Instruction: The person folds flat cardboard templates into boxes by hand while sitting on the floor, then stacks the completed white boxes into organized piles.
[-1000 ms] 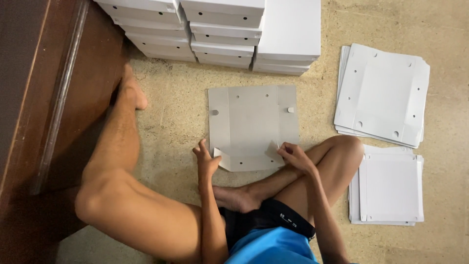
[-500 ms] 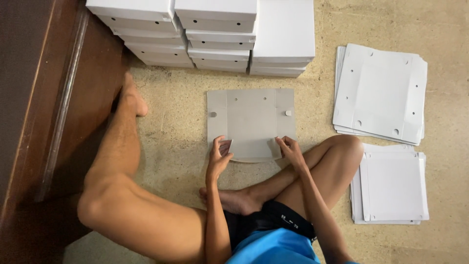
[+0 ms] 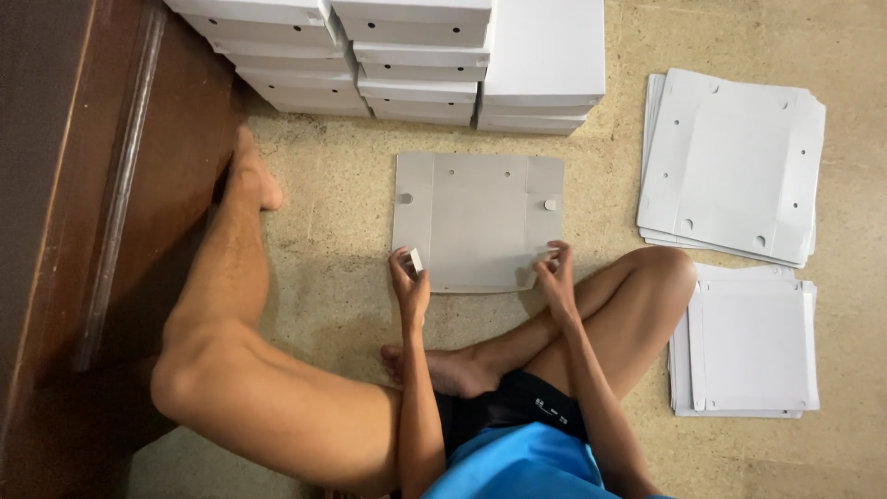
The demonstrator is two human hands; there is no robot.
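Grey cardboard, a flat box blank (image 3: 476, 222) with small punched holes, lies on the speckled concrete floor (image 3: 323, 203) directly in front of the seated person's crossed legs. The left hand (image 3: 408, 282) is at the blank's near left corner, fingers pinched on a small folded tab that stands up from the sheet. The right hand (image 3: 554, 268) is at the near right corner, fingertips closed on the edge flap there. Both hands grasp the blank; neither is released. The near edge of the blank lies between the two hands, just beyond the bare foot (image 3: 448, 370). Beyond the blank, against the far side, finished white boxes (image 3: 425, 60) stand stacked in several columns, close to but apart from the blank. To the right, a pile of flat white blanks (image 3: 735, 162) lies on the floor, and a second pile of white sheets (image 3: 753, 346) lies nearer, beside the right knee. Dark wooden furniture (image 3: 83, 185) runs along the left, with the extended left leg against it
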